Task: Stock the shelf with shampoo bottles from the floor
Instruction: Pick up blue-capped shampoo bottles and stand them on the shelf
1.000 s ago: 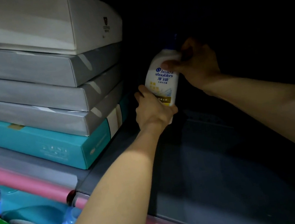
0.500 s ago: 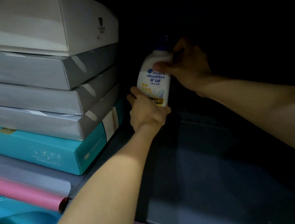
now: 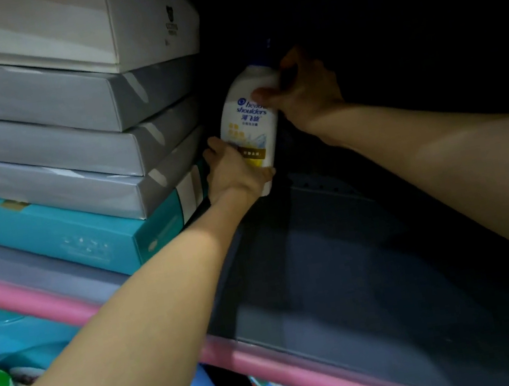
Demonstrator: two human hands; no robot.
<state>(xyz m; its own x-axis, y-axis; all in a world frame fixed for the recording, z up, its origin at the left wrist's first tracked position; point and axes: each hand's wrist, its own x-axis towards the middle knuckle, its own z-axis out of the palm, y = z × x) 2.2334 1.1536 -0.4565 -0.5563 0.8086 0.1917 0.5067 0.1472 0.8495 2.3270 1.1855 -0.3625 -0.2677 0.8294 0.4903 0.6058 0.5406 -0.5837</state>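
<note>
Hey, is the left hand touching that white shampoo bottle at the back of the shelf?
Touching. The head view shows the left hand wrapped around the lower part of the shampoo bottle, its fingers overlapping the label with no gap.

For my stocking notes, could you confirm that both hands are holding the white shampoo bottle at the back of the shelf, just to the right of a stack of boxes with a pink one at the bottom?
Not quite: in the head view the bottom box is teal, not pink. Otherwise yes: the left hand and right hand hold the white shampoo bottle at the back of the shelf, right of the stack.
</note>
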